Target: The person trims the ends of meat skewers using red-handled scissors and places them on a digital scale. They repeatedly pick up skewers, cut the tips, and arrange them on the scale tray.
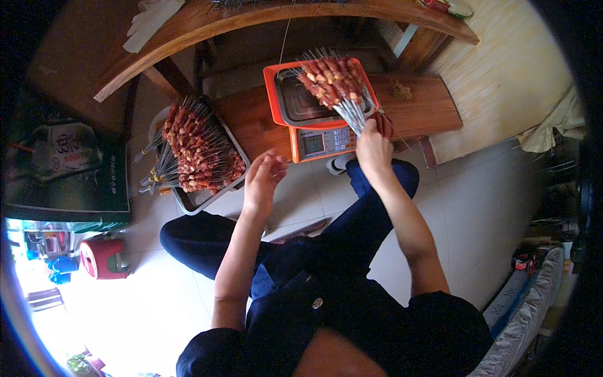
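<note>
My right hand point(374, 146) grips the metal stick ends of a bundle of raw meat skewers point(332, 80). The meat end lies over the metal pan point(299, 101) of an orange digital scale point(296, 146); whether it rests there I cannot tell. Between the scale and a metal tray point(200, 202), my left hand point(265, 176) hovers with loosely bent fingers and nothing visible in it. Several bunches of meat skewers point(193, 146) are piled on that tray, their sticks poking past its left side. Some sticks are tied with yellowish bands.
A low wooden bench point(419, 101) bears the scale. Above it curves the edge of a wooden table point(226, 26). A red plastic stool point(96, 258) stands on the tiled floor at left, near a dark green printed box or bag point(106, 176). A string point(285, 40) hangs beside the scale.
</note>
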Demonstrator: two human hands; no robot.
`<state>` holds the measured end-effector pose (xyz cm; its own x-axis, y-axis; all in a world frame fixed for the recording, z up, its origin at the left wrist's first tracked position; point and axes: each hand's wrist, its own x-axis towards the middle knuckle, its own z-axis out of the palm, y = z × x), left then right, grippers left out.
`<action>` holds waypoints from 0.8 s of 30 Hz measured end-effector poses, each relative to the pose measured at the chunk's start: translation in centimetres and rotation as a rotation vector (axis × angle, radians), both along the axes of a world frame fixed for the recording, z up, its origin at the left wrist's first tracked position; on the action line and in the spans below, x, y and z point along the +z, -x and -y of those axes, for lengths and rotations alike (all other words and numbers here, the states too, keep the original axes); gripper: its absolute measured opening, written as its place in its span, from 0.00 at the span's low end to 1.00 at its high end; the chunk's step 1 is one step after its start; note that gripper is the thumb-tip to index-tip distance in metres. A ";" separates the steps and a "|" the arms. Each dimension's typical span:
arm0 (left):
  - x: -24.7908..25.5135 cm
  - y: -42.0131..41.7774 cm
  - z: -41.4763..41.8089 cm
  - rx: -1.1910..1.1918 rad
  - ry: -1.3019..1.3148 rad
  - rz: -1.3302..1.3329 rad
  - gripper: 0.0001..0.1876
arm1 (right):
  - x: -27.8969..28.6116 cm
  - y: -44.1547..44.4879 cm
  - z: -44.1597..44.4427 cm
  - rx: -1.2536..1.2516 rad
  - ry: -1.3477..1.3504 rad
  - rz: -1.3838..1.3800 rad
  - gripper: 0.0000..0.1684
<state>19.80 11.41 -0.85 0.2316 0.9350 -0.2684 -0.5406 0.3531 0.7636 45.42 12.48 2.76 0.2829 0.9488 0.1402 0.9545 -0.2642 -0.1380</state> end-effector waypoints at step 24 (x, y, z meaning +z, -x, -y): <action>-5.7 -9.2 4.3 -0.320 0.316 -0.102 0.44 | -4.0 -10.5 -0.9 -0.010 0.437 -1.604 0.20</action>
<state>29.01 7.07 -6.59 0.4533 0.6891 -0.5654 -0.2940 0.7144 0.6350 55.96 13.40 -1.24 -0.1267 0.8332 -0.5383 -0.0764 -0.5492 -0.8322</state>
